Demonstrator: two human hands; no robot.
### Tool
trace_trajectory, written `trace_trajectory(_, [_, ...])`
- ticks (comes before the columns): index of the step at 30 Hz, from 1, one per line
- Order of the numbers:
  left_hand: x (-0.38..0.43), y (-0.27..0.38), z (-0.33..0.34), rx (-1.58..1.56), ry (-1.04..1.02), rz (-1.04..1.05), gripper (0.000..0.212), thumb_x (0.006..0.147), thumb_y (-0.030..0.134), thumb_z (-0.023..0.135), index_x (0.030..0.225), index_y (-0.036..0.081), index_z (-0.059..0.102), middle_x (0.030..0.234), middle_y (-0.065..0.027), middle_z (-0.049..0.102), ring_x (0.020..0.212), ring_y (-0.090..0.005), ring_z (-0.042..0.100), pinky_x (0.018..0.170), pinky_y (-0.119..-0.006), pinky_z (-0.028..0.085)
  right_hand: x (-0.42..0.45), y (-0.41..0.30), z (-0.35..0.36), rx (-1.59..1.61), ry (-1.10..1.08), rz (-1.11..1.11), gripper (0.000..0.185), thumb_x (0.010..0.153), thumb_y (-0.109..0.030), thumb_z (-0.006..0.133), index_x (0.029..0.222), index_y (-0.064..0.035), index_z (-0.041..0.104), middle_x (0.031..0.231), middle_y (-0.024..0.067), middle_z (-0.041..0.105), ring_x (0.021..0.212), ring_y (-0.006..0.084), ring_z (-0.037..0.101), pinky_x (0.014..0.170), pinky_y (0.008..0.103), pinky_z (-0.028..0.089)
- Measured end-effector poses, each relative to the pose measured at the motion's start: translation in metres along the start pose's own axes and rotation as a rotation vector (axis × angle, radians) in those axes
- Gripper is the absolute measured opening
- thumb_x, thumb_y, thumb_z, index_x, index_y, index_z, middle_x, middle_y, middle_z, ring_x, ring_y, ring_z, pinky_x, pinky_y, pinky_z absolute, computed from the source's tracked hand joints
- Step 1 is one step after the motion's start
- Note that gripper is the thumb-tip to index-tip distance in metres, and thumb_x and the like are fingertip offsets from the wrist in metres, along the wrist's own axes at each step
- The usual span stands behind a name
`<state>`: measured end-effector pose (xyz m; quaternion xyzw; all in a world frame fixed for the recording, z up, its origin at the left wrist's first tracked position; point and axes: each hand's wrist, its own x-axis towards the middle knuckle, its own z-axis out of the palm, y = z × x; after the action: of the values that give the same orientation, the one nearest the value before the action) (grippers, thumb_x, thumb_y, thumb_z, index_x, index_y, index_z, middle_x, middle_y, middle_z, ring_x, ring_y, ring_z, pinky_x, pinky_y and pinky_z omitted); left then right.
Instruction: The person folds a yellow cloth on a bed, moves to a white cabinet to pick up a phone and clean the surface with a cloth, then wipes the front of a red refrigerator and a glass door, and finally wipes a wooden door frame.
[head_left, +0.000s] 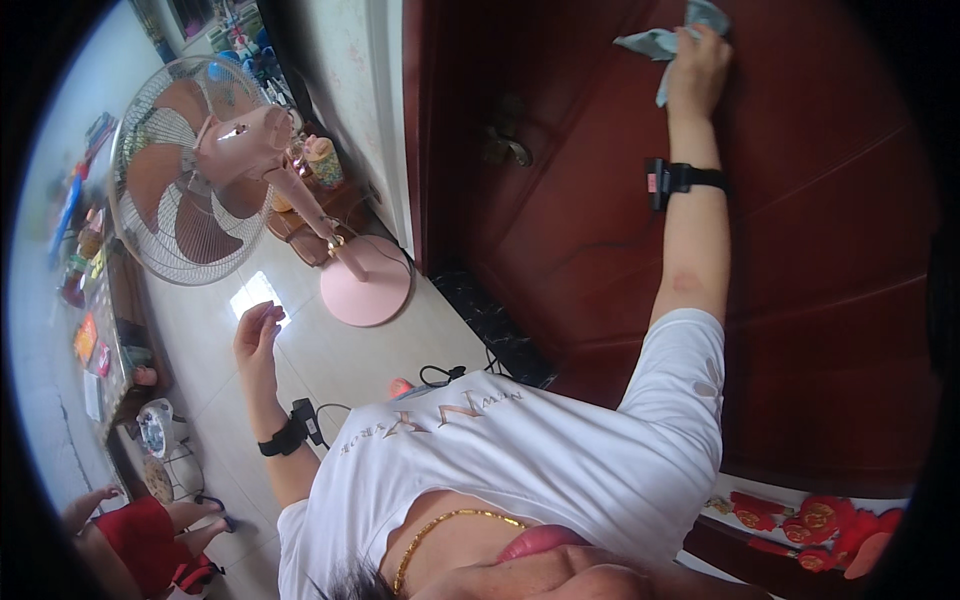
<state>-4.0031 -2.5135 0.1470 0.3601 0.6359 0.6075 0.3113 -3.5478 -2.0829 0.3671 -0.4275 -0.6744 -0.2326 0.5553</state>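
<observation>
My right hand (699, 71) is raised to the upper right and grips a pale blue-green cloth (652, 45) against a dark red panelled door (810, 187). Part of the cloth is hidden beneath the fingers. Lower on the door, to the left of that arm, is a metal lever handle (514, 146). My left hand (259, 334) hangs in the air at the left with loosely curled fingers and nothing in it. Closest to it stands a pink pedestal fan (244, 142). Each forearm wears a black strap with a small device.
The fan's round base (366, 281) rests on the tiled floor (225, 390) beside the door frame (414, 135). A cluttered table (116, 337) runs along the left. Another person in red shorts (142, 544) is at lower left. Red hanging ornaments (817, 521) are at lower right.
</observation>
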Motion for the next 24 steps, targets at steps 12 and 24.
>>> trace_trajectory(12, [0.006,-0.041,-0.084,-0.026,0.139,-0.114,0.022,0.091,0.014,0.057,0.111,0.004,0.059,0.100,-0.0040,0.064,0.095,-0.0134,0.059,0.080,-0.025,0.045,-0.104,-0.055,0.075,-0.226,-0.604,-0.123,0.031,0.076,0.003,0.052,0.104,-0.0052,0.061,0.111,0.0142,0.056,0.103,0.0330,0.051,0.089,0.0407,0.044])
trace_trajectory(24, [0.002,-0.028,-0.056,-0.031,0.272,-0.099,0.024,0.091,0.014,0.056,0.113,0.006,0.058,0.102,-0.0036,0.063,0.097,-0.0129,0.058,0.083,-0.026,0.044,-0.031,-0.198,0.178,0.530,0.109,-0.180,0.024,0.064,0.002,0.068,0.085,-0.0062,0.058,0.102,0.0199,0.049,0.098,0.0359,0.046,0.087,0.0443,0.038])
